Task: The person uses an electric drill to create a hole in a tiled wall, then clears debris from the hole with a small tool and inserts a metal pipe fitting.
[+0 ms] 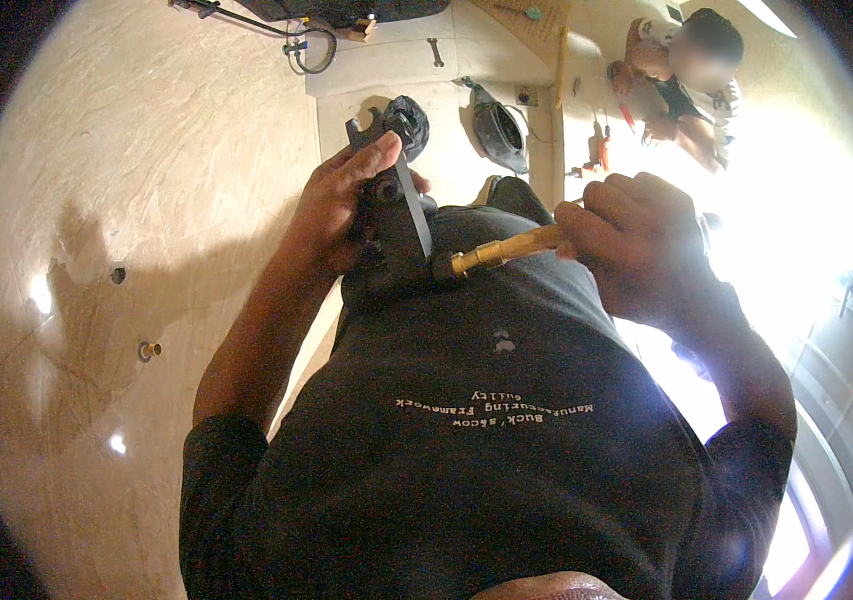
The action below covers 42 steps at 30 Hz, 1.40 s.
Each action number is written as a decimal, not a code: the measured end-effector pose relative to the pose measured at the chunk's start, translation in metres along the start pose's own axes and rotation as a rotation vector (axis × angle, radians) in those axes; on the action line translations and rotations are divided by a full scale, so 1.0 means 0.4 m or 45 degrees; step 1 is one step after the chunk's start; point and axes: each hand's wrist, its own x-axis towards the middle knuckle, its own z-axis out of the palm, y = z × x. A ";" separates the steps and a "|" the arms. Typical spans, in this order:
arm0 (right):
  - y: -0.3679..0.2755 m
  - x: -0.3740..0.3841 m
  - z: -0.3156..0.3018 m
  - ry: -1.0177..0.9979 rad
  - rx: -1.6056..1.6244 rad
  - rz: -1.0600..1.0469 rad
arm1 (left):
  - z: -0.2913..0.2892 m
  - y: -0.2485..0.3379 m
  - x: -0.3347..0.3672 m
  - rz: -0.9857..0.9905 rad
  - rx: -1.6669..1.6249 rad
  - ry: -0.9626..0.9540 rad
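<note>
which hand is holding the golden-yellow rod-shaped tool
The right hand, its fist closed around the golden-yellow rod-shaped tool; the left hand grips a black angular object with a grey strip.

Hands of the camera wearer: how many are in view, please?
2: the left hand, left of centre, holding a dark object; the right hand, further right, gripping a brass-coloured rod.

Pale floor [487,58], 1 wrench [436,52], dark object [498,131]

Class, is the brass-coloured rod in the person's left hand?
No, the right hand grips the brass-coloured rod, while the left hand holds a black notched part.
</note>
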 end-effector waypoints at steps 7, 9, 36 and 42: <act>0.002 0.020 -0.015 -0.248 0.082 0.144 | 0.000 0.002 0.010 -0.041 -0.014 0.056; 0.003 0.024 -0.014 -0.330 0.091 0.176 | 0.000 0.008 0.010 -0.033 0.026 0.045; -0.004 -0.044 0.274 0.879 2.362 1.152 | 0.032 -0.043 0.119 0.425 0.193 0.143; 0.014 -0.023 0.306 0.882 2.783 0.851 | 0.125 -0.038 0.139 0.495 -0.001 0.267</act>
